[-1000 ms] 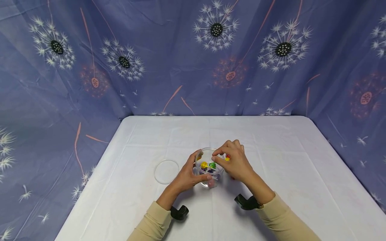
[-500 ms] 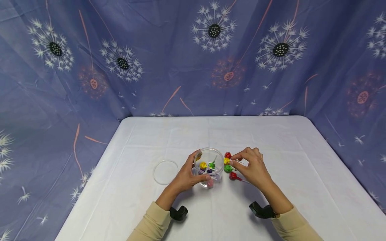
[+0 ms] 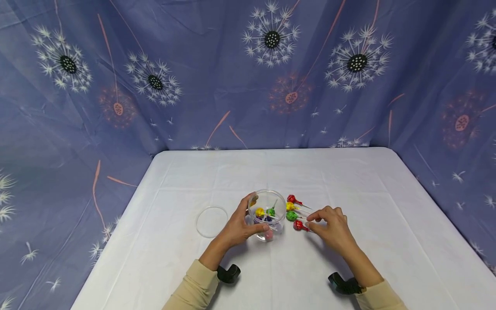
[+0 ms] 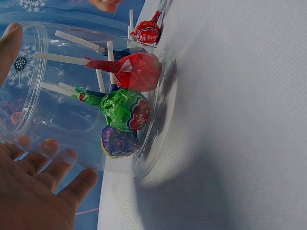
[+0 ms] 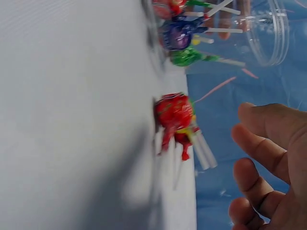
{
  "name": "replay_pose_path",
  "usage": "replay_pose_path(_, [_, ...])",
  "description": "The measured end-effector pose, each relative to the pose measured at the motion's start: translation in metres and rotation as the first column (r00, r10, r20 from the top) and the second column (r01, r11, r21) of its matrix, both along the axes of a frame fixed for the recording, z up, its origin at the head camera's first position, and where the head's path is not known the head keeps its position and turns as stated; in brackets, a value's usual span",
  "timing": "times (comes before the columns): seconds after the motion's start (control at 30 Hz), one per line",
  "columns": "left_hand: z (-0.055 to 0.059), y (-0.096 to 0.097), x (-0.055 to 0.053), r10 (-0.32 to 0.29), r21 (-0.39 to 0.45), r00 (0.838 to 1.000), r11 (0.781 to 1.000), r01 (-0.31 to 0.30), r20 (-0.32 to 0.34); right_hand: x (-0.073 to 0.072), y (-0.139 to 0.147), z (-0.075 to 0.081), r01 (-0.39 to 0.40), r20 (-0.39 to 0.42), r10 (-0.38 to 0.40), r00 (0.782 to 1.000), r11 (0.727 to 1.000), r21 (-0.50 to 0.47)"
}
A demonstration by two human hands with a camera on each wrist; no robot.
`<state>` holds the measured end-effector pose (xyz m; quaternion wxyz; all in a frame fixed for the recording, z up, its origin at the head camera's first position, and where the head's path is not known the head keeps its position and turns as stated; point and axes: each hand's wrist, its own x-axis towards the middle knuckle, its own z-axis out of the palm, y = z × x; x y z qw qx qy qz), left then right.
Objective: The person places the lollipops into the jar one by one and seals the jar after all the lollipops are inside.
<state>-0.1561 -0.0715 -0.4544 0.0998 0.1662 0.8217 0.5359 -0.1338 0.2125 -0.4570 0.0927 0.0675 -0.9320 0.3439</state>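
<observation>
A clear plastic jar [image 3: 258, 199] stands near the table's middle with several wrapped lollipops inside, among them a green lollipop [image 4: 125, 110] and a purple lollipop [image 4: 118, 141]. My left hand [image 3: 239, 226] grips the jar from its left side, thumb in front and fingers behind. Just right of the jar, more lollipops lie in a row: a red lollipop [image 3: 292, 198], a yellow lollipop [image 3: 290, 206], a green lollipop [image 3: 292, 216] and a nearer red lollipop [image 3: 298, 225]. Close to their sticks is my right hand [image 3: 331, 228]; in the right wrist view its bent fingers hold nothing.
A clear round lid [image 3: 212, 221] lies flat to the left of the jar. The white-covered table [image 3: 387, 206] ends at a blue dandelion-print curtain [image 3: 217, 77] behind and on both sides.
My right hand has moved from over the jar's mouth to the right and nearer, past the row of lollipops, which now shows fully. A green lollipop's stick in the jar now stands up. The left hand stays.
</observation>
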Motion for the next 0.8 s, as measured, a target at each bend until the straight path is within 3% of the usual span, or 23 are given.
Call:
replay_pose_path(0.37, [0.002,0.001,0.001,0.001,0.006,1.000,1.000,-0.001,0.014,0.003,0.007,-0.017,0.040,0.112,-0.047,0.993,0.997,0.061])
replay_pose_path(0.63, [0.002,0.001,0.001,0.003,-0.002,1.000,1.000,-0.003,0.024,-0.002,0.012,-0.024,0.049,0.148,-0.060,0.987,0.996,0.080])
replay_pose_path(0.77, [0.021,0.002,0.008,-0.004,-0.006,0.999,1.000,0.005,0.038,-0.003,0.014,-0.027,0.038,0.155,-0.050,0.987,0.996,0.080])
replay_pose_path(0.8, [0.021,0.002,0.008,-0.005,-0.006,0.999,1.000,0.005,0.037,-0.004,0.014,-0.028,0.036,0.156,-0.048,0.987,0.996,0.080])
